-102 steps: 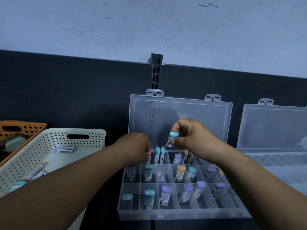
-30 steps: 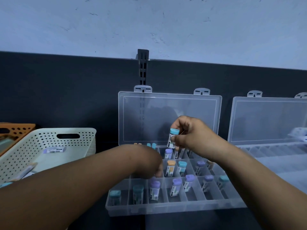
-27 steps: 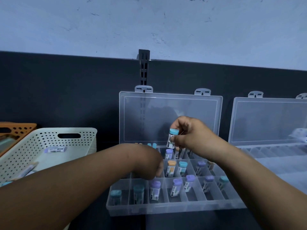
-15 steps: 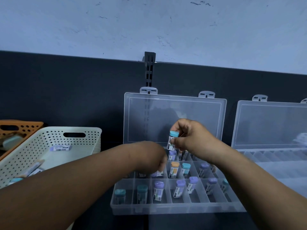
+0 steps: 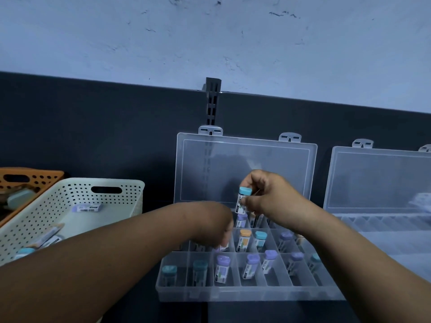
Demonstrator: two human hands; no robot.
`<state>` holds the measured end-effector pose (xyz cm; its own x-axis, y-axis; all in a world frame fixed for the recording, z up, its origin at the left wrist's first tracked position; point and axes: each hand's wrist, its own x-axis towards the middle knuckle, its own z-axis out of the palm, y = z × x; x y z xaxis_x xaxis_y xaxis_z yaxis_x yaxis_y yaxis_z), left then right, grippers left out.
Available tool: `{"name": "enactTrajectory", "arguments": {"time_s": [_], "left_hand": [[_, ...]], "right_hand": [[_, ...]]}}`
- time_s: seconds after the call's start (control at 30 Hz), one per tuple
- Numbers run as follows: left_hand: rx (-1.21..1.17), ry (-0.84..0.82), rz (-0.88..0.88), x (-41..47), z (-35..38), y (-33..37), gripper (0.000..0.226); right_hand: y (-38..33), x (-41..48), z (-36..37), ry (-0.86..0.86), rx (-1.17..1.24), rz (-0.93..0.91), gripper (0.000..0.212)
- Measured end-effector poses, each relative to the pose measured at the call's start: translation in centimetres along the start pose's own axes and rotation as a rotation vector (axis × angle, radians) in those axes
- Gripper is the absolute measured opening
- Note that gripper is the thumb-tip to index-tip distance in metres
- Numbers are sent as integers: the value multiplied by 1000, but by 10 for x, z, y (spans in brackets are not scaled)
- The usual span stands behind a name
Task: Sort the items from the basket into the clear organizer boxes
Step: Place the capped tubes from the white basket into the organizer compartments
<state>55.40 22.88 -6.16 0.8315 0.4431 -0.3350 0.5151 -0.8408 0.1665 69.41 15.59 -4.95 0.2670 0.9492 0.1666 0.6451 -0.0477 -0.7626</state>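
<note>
Now: my left hand (image 5: 210, 227) dropped to middle row of organizer box (image 5: 233, 297), grip unclear; right hand (image 5: 272, 197) pinches teal-capped vial (image 5: 243, 198), unfiled.

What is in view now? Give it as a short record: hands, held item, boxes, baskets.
near organizer box: lid open, holds purple-, blue- and orange-capped tubes
second organizer box: open, to the right
right hand: pinches blue-capped tube above the near box
left hand: down in its middle row; grip hidden
white basket: a few items inside
orange basket: behind it, far left
</note>
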Motion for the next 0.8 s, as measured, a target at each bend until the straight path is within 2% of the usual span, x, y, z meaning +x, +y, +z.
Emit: {"name": "enactTrajectory", "arguments": {"time_s": [0.5,0.67,0.8], "left_hand": [[104,-20,-18,-1,-1,6,25],[160,56,-29,2,0,8,17],[129,136,-20,3,-7,4,19]], "right_hand": [[3,-8,-14,18,-4,45,12],[7,-10,-19,24,-4,52,12],[10,-12,-25,34,1,51,13]]}}
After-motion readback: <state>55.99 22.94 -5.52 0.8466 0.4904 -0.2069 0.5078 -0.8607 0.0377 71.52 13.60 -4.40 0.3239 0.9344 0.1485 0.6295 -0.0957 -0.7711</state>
